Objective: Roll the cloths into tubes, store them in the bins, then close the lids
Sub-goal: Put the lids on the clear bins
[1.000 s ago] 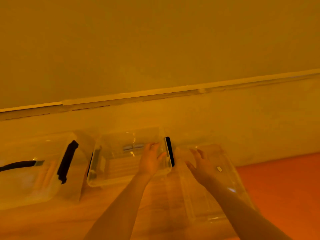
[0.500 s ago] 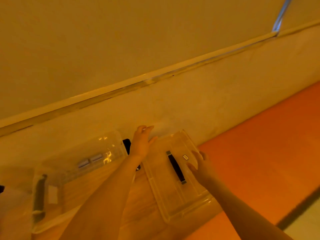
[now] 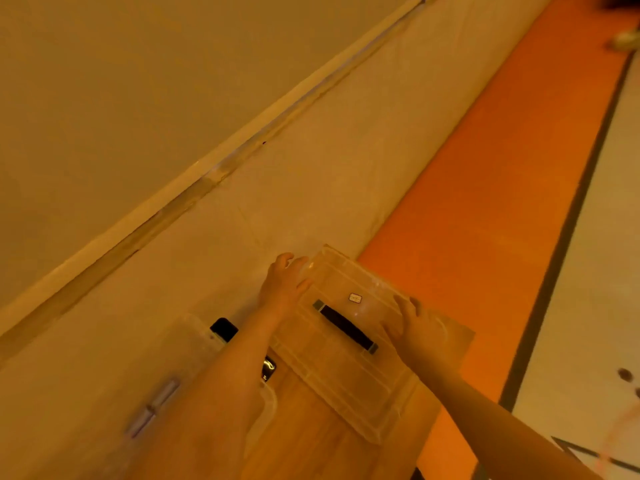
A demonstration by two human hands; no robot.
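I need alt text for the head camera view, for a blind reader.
Two bare hands hold a clear plastic lid with a black handle: left hand at its far corner, right hand on its right edge. An open clear bin sits left.

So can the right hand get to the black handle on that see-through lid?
Probably yes. The right hand already holds the clear lid at its edge, right beside the black handle, and nothing covers the handle.

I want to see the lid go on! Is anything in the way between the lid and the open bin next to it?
Only the person's own left forearm crosses over the open bin. Both hands, left hand and right hand, hold the clear lid by its edges. Nothing else shows between them.
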